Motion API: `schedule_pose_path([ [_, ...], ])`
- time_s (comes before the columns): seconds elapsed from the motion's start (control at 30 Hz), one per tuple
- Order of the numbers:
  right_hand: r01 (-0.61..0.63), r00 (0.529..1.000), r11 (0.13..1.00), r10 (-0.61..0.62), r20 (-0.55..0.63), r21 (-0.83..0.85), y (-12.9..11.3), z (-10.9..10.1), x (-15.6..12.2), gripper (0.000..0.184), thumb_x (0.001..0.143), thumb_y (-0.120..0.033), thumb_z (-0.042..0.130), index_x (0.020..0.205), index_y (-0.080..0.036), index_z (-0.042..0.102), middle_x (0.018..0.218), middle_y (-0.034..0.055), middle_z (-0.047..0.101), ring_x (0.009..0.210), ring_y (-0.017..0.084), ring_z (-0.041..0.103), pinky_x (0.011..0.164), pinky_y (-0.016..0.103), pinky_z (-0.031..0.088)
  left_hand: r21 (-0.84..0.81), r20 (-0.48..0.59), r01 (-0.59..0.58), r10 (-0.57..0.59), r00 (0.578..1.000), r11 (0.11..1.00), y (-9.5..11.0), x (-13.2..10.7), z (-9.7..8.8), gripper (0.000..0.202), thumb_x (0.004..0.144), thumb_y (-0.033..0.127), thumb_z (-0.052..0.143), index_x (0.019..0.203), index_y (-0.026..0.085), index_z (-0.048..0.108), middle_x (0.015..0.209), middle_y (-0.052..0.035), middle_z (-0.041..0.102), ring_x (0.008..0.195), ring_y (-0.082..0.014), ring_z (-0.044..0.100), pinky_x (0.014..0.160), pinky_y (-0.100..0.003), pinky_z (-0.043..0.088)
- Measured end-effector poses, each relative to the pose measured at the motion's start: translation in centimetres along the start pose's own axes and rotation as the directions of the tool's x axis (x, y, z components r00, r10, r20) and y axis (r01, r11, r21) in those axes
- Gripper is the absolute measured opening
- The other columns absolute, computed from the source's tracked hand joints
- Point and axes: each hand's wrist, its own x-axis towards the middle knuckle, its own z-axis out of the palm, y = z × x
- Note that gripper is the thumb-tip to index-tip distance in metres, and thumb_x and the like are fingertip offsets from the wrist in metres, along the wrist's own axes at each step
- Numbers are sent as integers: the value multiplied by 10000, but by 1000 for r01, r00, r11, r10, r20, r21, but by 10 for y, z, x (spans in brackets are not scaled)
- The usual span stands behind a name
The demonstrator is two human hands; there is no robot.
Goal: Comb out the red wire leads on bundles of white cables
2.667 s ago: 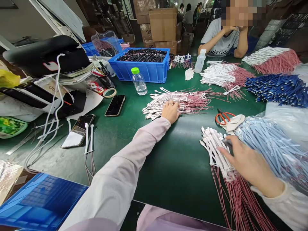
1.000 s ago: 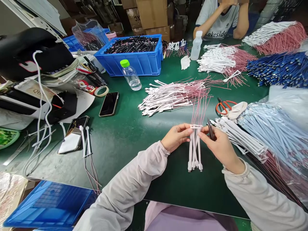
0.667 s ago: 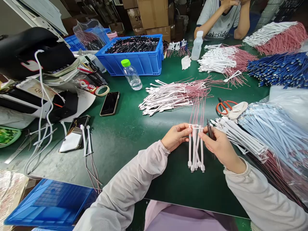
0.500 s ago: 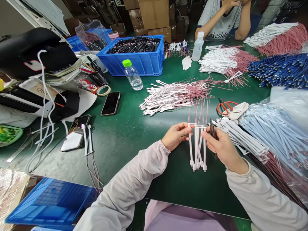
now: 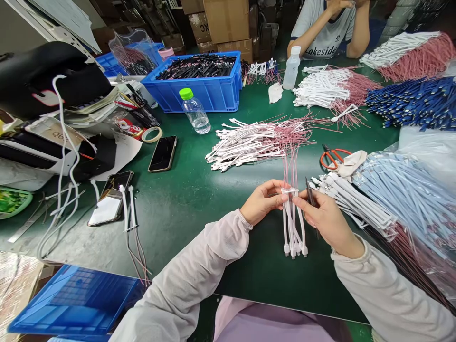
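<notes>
Several white cables (image 5: 292, 228) hang together between my hands, connector ends down toward me and thin pink wires (image 5: 290, 166) pointing away. My left hand (image 5: 262, 202) pinches the bundle at its upper left, where short white crosspieces lie. From the right, my right hand (image 5: 326, 216) grips the same cables with thumb and fingertips. A slim dark tool (image 5: 311, 197), perhaps tweezers or a knife, is also tucked in that hand. Just beyond lies a pile of similar white cables (image 5: 249, 142) with pink wires.
Orange-handled scissors (image 5: 331, 159) and bagged light-blue cables (image 5: 409, 190) lie at the right. A blue bin (image 5: 199, 95) of black parts, a green-capped bottle (image 5: 195, 114) and a phone (image 5: 163, 153) stand or lie farther left. A person (image 5: 327, 33) sits across the table.
The cables between my hands have drawn closer together, and their crosspieces now overlap. My right hand has shifted slightly left.
</notes>
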Motion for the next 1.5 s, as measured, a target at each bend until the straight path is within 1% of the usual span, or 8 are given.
schedule_pose_path([
  [0.23, -199, 970, 945, 152, 190, 259, -6, 5, -3, 308, 739, -382, 761, 828, -185, 541, 578, -90, 402, 385, 15, 268, 353, 167, 188, -156, 92, 121, -108, 990, 980, -1, -1, -6, 320, 648, 262, 793, 866, 145, 590, 745, 16, 618, 616, -41, 571, 542, -133, 414],
  [0.33, -266, 937, 930, 188, 294, 252, -8, 4, -3, 309, 715, -339, 788, 859, -164, 577, 700, -57, 458, 418, -4, 279, 365, 157, 193, -216, 98, 168, -150, 984, 962, -2, 0, -10, 299, 679, 252, 773, 887, 149, 584, 749, 8, 630, 594, -43, 597, 504, -109, 416],
  [0.57, -338, 892, 917, 240, 383, 214, -5, 3, -1, 261, 751, -314, 758, 855, -153, 581, 647, -48, 478, 426, 7, 296, 378, 163, 187, -256, 78, 243, -231, 970, 936, 5, 2, -14, 201, 734, 144, 706, 896, 146, 587, 769, -1, 647, 655, -100, 673, 554, -125, 500],
  [0.67, -325, 897, 929, 243, 369, 178, -3, 0, 1, 260, 740, -293, 763, 806, -152, 555, 684, -24, 533, 428, 9, 311, 375, 167, 184, -226, 94, 280, -265, 960, 933, 7, 4, -20, 179, 780, 102, 642, 954, 133, 622, 739, 2, 636, 636, -83, 668, 552, -103, 495],
  [0.87, -306, 915, 941, 249, 316, 144, 3, 0, 5, 293, 719, -318, 780, 832, -154, 565, 625, -61, 434, 431, 20, 305, 379, 178, 200, -167, 46, 282, -278, 959, 945, 4, 10, -30, 185, 825, 42, 549, 962, 115, 650, 839, -43, 680, 788, -106, 685, 679, -124, 514],
  [1.17, -243, 950, 966, 219, 224, 85, 3, 4, 5, 335, 681, -356, 800, 794, -165, 550, 643, -52, 430, 413, 20, 303, 369, 197, 181, -107, 27, 286, -284, 958, 952, 4, 12, -32, 181, 828, 61, 570, 974, 122, 657, 855, -39, 674, 780, -85, 664, 820, -201, 487],
  [1.37, -173, 972, 985, 174, 158, -21, 2, 6, 3, 336, 705, -415, 774, 765, -169, 552, 552, -69, 389, 391, 37, 299, 358, 203, 178, -112, 54, 279, -274, 960, 954, 3, 11, -32, 161, 806, 66, 599, 947, 120, 654, 845, -38, 666, 783, -94, 659, 749, -190, 478],
  [1.5, -184, 971, 983, 177, 160, 30, 2, 7, 4, 322, 727, -421, 756, 772, -168, 563, 507, -82, 351, 398, 46, 298, 368, 198, 192, -119, 90, 269, -259, 962, 956, 2, 10, -31, 155, 774, 89, 645, 924, 124, 663, 842, -38, 661, 779, -86, 640, 710, -175, 459],
])
